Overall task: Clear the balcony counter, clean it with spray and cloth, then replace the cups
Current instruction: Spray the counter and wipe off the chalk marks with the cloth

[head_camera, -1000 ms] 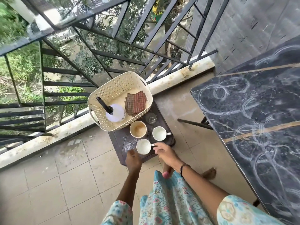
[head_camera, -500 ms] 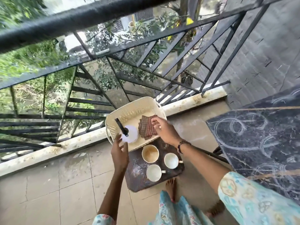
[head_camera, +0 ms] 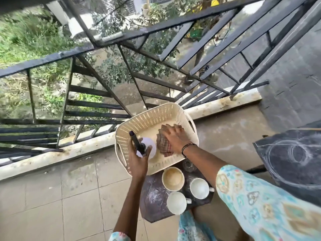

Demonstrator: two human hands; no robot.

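A cream perforated basket (head_camera: pixel 144 119) rests on a small dark stool (head_camera: pixel 152 202) by the railing. Inside it stands a white spray bottle (head_camera: pixel 150 144) with a black trigger head; my left hand (head_camera: pixel 139 162) wraps around its neck. My right hand (head_camera: pixel 175 138) lies flat on a brown checked cloth (head_camera: pixel 160 146) in the basket, fingers spread over it. Three cups stand on the stool in front of the basket: a stained one (head_camera: pixel 172 179) and two white ones (head_camera: pixel 199 188) (head_camera: pixel 177 202). A small clear glass (head_camera: pixel 188 165) sits beside them.
A black metal railing (head_camera: pixel 121 70) runs along a low concrete kerb (head_camera: pixel 57 153) just behind the basket. The dark marble counter (head_camera: pixel 295 162), marked with white swirls, is at the right. Tiled floor (head_camera: pixel 52 197) spreads to the left.
Both hands left the cups and reached into the basket: the left closed on the spray bottle's neck, the right came down onto the cloth. The view tilted up toward the railing.
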